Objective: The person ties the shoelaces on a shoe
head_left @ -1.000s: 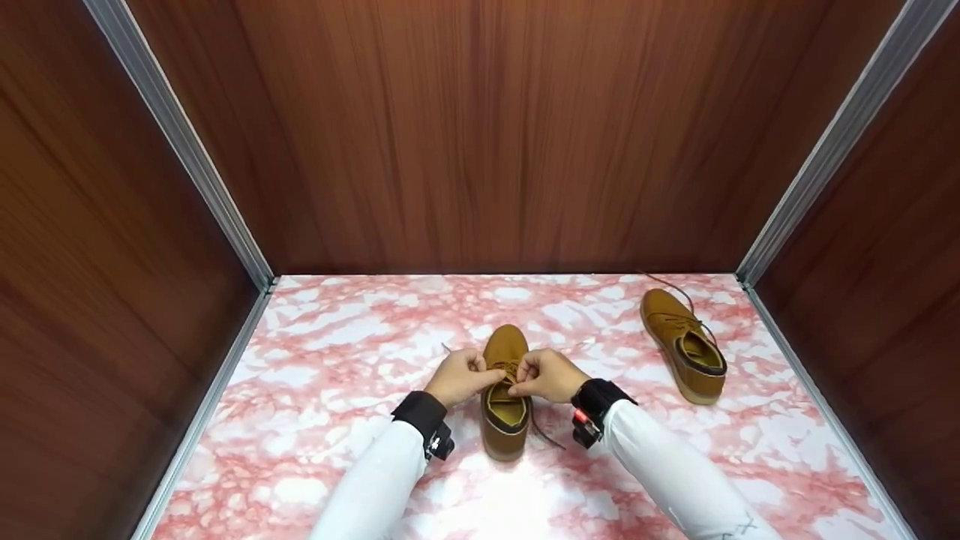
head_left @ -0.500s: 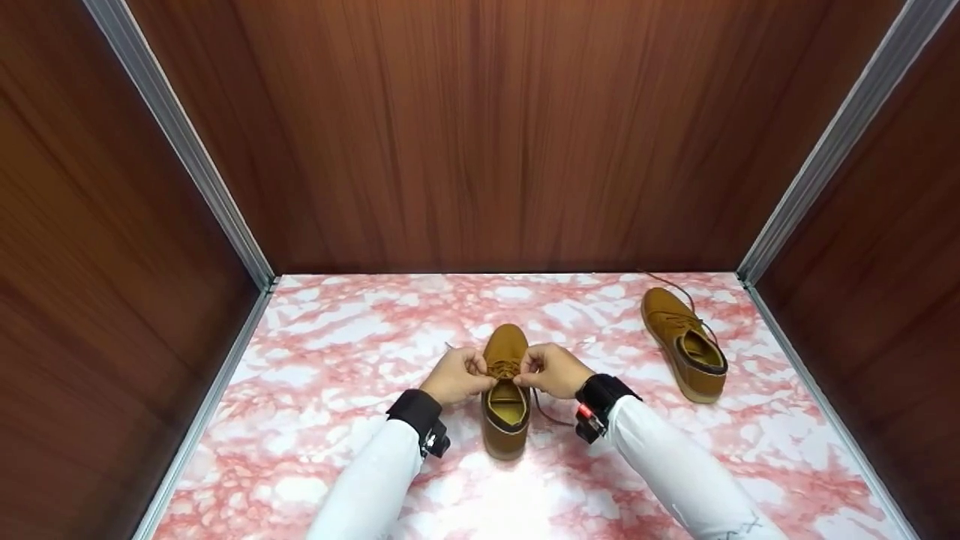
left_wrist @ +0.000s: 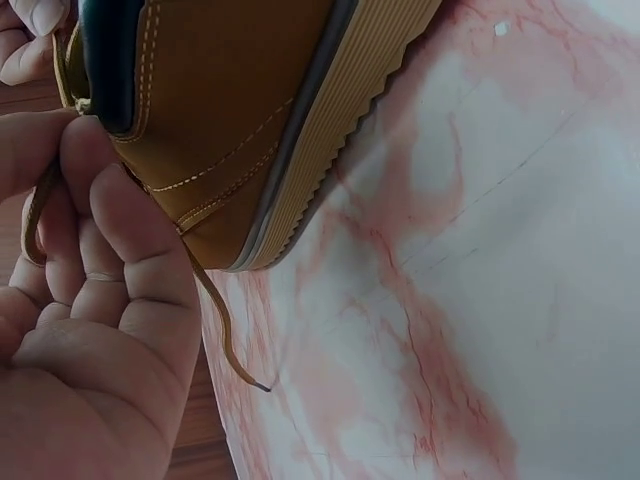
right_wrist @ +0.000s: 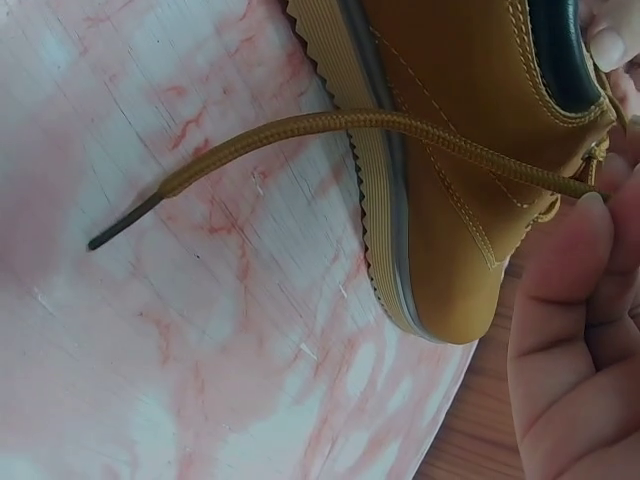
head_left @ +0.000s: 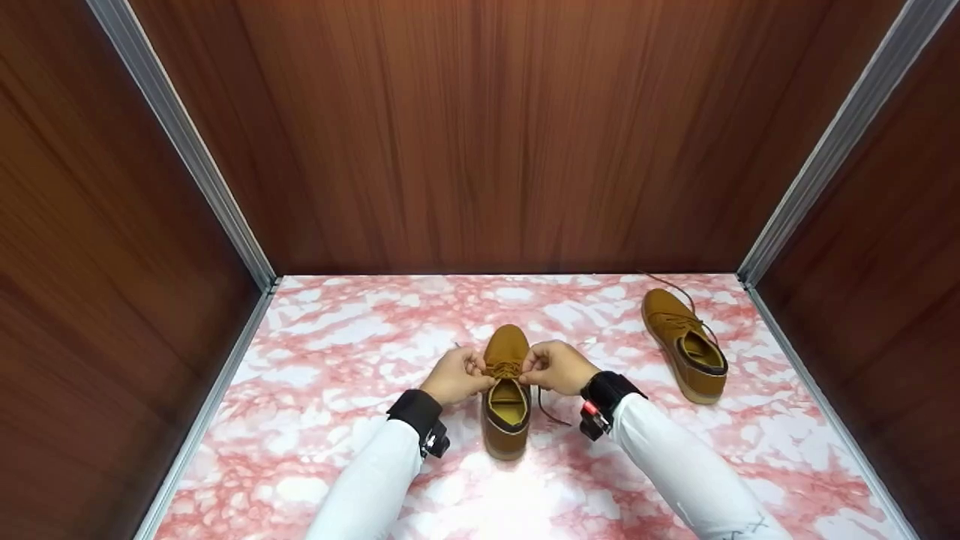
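A tan lace-up shoe [head_left: 505, 444] stands on the table, toe pointing away. My left hand [head_left: 455, 377] is at the left of its throat, thumb and fingertips pinching a brown shoelace [left_wrist: 34, 215]. From the opposite side, my right hand [head_left: 561, 369] pinches the lace too. Its free end [right_wrist: 400, 120] arches past the shoe's side to a dark tip in the right wrist view. Another lace end [left_wrist: 225, 330] hangs beside the shoe in the left wrist view. A small knot [right_wrist: 596, 153] shows at the throat between the hands.
A matching tan shoe [head_left: 666, 321] stands at the right, its loose lace [head_left: 679, 289] trailing toward the back wall. Brown wood-grain panels [head_left: 480, 135] enclose the red-and-white marbled tabletop [head_left: 330, 375] at the back and both sides.
Both hands have drawn slightly apart at the shoe's throat, the right one moving outward. The loop raised there lies flatter now. The lace end at the right has swung upward.
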